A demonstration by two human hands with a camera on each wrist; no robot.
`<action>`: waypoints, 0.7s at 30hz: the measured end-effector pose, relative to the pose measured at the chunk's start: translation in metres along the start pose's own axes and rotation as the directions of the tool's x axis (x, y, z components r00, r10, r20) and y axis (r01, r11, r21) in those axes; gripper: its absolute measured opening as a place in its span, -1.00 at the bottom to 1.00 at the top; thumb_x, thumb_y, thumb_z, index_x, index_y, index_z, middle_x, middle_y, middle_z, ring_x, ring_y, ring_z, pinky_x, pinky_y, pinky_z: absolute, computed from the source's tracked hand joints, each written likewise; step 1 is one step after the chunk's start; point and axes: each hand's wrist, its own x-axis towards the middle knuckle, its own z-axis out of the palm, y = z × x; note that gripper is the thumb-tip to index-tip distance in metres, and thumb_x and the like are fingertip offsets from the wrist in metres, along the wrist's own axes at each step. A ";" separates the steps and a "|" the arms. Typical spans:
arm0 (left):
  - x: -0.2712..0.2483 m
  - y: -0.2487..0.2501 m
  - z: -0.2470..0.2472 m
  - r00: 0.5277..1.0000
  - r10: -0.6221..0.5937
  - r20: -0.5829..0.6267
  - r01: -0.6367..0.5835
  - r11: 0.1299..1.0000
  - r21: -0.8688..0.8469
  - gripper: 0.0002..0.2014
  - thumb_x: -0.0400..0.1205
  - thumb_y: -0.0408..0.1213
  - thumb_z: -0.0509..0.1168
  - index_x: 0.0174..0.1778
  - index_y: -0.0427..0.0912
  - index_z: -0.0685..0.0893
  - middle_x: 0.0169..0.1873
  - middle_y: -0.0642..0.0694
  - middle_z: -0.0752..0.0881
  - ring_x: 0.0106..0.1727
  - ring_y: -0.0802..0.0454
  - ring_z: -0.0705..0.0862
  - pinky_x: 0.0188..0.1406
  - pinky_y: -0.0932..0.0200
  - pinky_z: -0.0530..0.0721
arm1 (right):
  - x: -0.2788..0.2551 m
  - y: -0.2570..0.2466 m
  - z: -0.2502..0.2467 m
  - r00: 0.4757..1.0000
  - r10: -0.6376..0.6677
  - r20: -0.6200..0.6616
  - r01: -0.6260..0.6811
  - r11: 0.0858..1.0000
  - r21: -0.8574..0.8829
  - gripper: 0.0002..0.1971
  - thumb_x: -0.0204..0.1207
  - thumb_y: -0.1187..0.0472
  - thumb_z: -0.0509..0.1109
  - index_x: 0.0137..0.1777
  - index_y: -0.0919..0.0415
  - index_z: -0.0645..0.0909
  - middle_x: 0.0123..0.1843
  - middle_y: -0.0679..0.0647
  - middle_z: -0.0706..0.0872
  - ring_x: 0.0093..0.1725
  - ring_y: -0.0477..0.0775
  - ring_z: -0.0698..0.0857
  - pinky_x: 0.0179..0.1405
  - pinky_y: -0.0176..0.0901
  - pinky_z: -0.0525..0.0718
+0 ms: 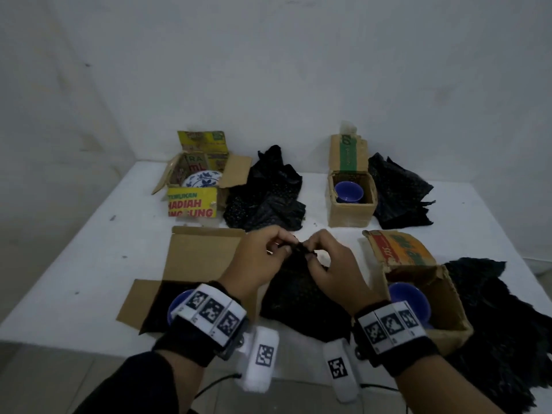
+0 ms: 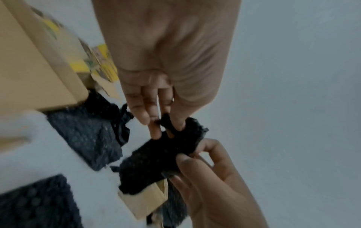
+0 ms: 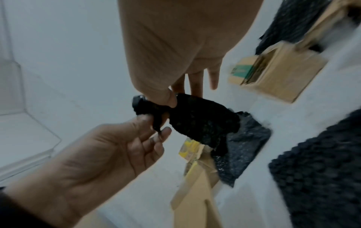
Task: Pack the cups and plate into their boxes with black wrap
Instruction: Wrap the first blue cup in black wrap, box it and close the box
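Over the white worktop [image 1: 98,258] centre, left hand [image 1: 257,258] and right hand [image 1: 331,264] fingers pinch black wrap [image 1: 298,282], lifted between open boxes; far left box [image 1: 191,186] holds plate [image 1: 203,178], right boxes blue cups [image 1: 349,191].

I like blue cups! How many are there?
3: blue cup in the far right box, one in the near right box, one behind the left wrist. More may be hidden.

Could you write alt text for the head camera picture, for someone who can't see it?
Two hands, left hand and right hand, pinch a sheet of black wrap over a white table. Around them stand four open cardboard boxes: three hold blue cups, one at the far left holds a blue-patterned plate, with more black wrap beside them.
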 end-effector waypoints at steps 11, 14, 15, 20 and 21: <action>-0.071 -0.085 -0.118 0.990 -0.124 -0.065 0.130 0.987 0.097 -0.56 0.38 -0.69 0.36 -0.30 0.06 0.73 -0.29 0.18 0.80 -0.14 0.01 0.78 -0.05 0.05 0.75 | 0.009 -0.073 0.104 0.941 0.019 0.338 0.024 0.992 -0.125 -0.75 0.48 0.33 0.36 0.13 0.20 0.70 0.08 0.09 0.77 0.09 0.09 0.70 0.12 -0.11 0.63; -0.089 -0.110 -0.121 0.988 -0.148 -0.046 0.154 0.965 0.214 -0.53 0.36 -0.63 0.42 -0.38 0.19 0.71 -0.46 0.39 0.72 -0.22 0.31 0.74 -0.21 0.37 0.70 | -0.001 -0.074 0.130 0.895 0.043 0.444 0.052 0.979 -0.200 -0.77 0.42 0.38 0.36 0.01 0.20 0.77 0.01 0.13 0.77 0.02 0.14 0.70 0.05 -0.15 0.57; -0.094 -0.117 -0.122 0.986 -0.160 -0.042 0.166 0.953 0.252 -0.52 0.35 -0.58 0.44 -0.40 0.24 0.69 -0.48 0.40 0.69 -0.24 0.31 0.73 -0.26 0.40 0.67 | -0.005 -0.072 0.138 0.896 0.036 0.442 0.076 0.969 -0.233 -0.78 0.38 0.37 0.37 -0.07 0.16 0.79 -0.06 0.12 0.77 -0.07 0.15 0.72 -0.03 -0.15 0.58; -0.115 -0.148 -0.117 0.989 -0.148 -0.017 0.144 0.926 0.349 -0.60 0.32 -0.48 0.47 -0.42 0.26 0.73 -0.36 0.22 0.75 -0.27 0.32 0.69 -0.24 0.44 0.61 | -0.021 -0.060 0.169 0.836 0.091 0.541 0.126 0.928 -0.351 -0.81 0.44 0.34 0.36 -0.08 0.17 0.80 -0.08 0.19 0.66 -0.16 0.23 0.67 -0.23 -0.09 0.56; -0.117 -0.152 -0.118 0.992 -0.120 -0.033 0.124 0.918 0.376 -0.65 0.32 -0.48 0.45 -0.35 0.18 0.78 -0.29 0.14 0.78 -0.22 0.28 0.68 -0.18 0.34 0.64 | -0.022 -0.058 0.172 0.835 0.080 0.545 0.142 0.925 -0.353 -0.82 0.44 0.33 0.36 -0.10 0.18 0.80 -0.11 0.19 0.65 -0.18 0.26 0.65 -0.32 -0.09 0.50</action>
